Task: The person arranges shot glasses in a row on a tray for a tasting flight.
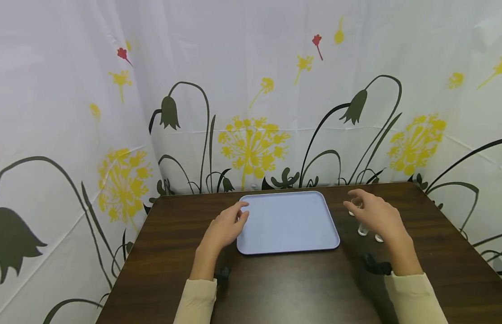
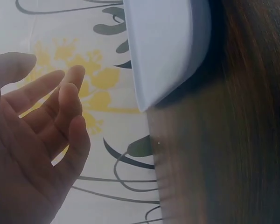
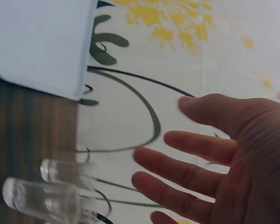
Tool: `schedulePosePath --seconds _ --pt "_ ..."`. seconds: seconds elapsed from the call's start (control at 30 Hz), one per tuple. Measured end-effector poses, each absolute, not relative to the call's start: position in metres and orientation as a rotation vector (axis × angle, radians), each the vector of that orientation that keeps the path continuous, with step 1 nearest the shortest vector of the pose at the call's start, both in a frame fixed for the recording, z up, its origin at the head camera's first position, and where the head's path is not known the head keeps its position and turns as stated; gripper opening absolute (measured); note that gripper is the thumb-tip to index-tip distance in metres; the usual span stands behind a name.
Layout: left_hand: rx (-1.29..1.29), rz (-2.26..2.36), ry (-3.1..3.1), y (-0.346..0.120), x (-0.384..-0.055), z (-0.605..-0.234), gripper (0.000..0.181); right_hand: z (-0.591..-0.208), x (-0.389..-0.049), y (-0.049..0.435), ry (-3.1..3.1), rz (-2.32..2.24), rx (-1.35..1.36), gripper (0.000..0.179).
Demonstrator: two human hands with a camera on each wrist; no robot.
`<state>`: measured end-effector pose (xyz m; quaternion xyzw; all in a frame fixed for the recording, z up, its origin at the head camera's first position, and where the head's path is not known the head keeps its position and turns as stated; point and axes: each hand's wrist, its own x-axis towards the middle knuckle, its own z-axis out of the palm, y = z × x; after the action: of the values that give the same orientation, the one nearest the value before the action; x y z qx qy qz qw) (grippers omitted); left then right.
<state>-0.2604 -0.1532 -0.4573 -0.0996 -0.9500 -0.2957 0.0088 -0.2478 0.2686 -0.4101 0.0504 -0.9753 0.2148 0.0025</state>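
The tray (image 1: 288, 223) lies flat near the far edge of the table (image 1: 161, 270), its surface bare. Over its left edge hangs the left hand (image 1: 225, 226), fingers loosely bent, thumb apart from them, holding nothing. To the right of the tray, small clear glasses (image 1: 362, 230) stand on the wood, partly hidden under the right hand (image 1: 376, 213). That hand hovers above them, its thumb and fingers spread apart and gripping nothing. Pale sleeves (image 1: 196, 299) cover both forearms. Behind the table hangs a white curtain (image 1: 242, 54) printed with yellow, red and dark green flowers.
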Motion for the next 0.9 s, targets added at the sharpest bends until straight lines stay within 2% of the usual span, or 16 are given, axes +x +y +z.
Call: schedulePosePath --seconds 0.2,0.43,0.9 --pt "-0.271 -0.932 -2.995 -0.159 -0.262 -0.464 0.042 -0.404 -0.243 0.287 -3.178 0.653 0.077 0.062" --pt "-0.197 -0.929 -3.084 -0.166 -0.265 -0.478 0.047 -0.41 -0.244 0.306 -3.331 0.618 -0.024 0.069" --pt "-0.188 -0.936 -3.174 -0.178 -0.271 -0.488 0.058 -0.416 -0.249 0.313 -3.368 0.573 -0.047 0.069"
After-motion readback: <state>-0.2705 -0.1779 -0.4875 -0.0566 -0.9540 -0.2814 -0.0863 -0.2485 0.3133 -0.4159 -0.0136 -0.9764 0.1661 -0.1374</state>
